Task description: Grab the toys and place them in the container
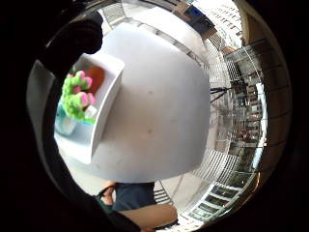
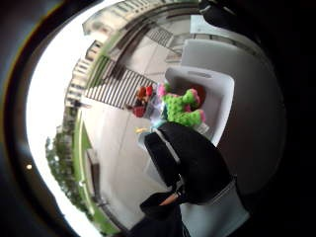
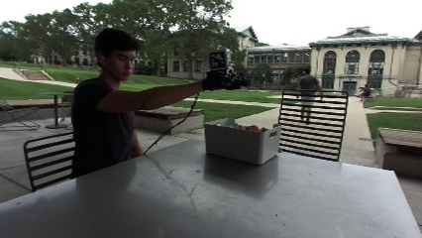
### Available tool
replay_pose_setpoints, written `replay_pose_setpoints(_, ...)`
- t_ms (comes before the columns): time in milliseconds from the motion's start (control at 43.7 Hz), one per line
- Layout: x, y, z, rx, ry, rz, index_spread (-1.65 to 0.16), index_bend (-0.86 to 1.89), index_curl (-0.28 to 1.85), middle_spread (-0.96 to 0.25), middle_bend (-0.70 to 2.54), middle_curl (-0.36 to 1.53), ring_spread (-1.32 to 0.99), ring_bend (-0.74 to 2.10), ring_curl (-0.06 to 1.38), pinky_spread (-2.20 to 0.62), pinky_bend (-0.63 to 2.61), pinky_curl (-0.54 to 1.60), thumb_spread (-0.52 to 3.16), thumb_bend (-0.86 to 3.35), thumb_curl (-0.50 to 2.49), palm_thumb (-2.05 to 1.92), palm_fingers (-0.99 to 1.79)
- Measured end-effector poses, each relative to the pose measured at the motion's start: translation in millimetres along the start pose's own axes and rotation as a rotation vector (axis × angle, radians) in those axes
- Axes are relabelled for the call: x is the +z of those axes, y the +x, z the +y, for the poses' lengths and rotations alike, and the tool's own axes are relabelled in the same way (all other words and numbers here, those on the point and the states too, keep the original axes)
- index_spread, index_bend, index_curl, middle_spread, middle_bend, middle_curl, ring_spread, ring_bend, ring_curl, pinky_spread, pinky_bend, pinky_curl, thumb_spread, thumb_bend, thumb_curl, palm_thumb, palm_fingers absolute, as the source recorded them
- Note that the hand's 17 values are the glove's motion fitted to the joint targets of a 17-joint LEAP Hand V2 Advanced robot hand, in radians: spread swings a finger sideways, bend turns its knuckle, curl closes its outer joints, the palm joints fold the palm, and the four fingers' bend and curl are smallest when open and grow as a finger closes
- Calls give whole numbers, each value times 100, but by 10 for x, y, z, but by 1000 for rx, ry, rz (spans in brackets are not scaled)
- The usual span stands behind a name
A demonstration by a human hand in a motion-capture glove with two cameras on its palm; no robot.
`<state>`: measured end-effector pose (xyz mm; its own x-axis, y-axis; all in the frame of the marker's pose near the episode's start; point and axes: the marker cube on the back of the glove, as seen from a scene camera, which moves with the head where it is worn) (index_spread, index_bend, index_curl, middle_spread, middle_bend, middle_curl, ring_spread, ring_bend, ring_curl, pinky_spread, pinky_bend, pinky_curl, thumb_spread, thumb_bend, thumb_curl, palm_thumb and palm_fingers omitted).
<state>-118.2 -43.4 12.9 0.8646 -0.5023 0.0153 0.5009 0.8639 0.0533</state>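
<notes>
In the outside view my gloved right hand (image 3: 224, 79) is raised high above the white container (image 3: 240, 144), which stands on the grey table (image 3: 231, 198). The fingers look relaxed and nothing shows in them. Toys peek over the container's rim (image 3: 249, 128). The palm views look down into the container (image 1: 108, 96) (image 2: 222, 94). A green and pink plush toy (image 1: 75, 99) (image 2: 180, 108) lies on top, beside an orange toy (image 1: 95, 77). The glove's thumb and fingers (image 2: 192, 163) hang apart from the toys.
The tabletop (image 1: 159, 111) around the container is bare. A black slatted chair (image 3: 313, 124) stands behind the table's far edge, and another chair (image 3: 49, 158) is behind the person. Paving and lawn lie beyond.
</notes>
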Motion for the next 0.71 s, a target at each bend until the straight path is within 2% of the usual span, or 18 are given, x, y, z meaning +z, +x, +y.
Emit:
replay_pose_setpoints(46,-33,107,117,-56,13,-65,-35,21,45,-14,19,64,-20,48,35,-13,111,35,122,-7,66,-9,-7)
replay_pose_setpoints(69,-47,192,154,-23,14,-65,-35,21,45,-14,19,64,-20,47,35,-13,108,34,123,-7,64,-9,-7)
replay_pose_setpoints(137,-82,485,215,246,3,-39,-34,20,45,-13,20,63,-21,43,34,-12,100,32,125,-6,59,-8,-9)
replay_pose_setpoints(160,-93,570,246,288,1,-39,-34,20,45,-13,19,62,-22,42,33,-13,98,31,125,-6,58,-7,-8)
replay_pose_setpoints(252,-154,786,491,182,14,-75,-32,19,45,-12,19,60,-23,37,32,-13,91,29,127,-5,52,-7,-8)
replay_pose_setpoints(366,-166,1103,685,465,20,-9,-31,18,45,-11,19,58,-24,33,31,-13,84,27,128,-5,46,-6,-7)
replay_pose_setpoints(710,-69,1549,1497,528,31,105,-30,17,44,-10,19,53,-26,26,31,-11,72,26,130,-4,34,-5,-3)
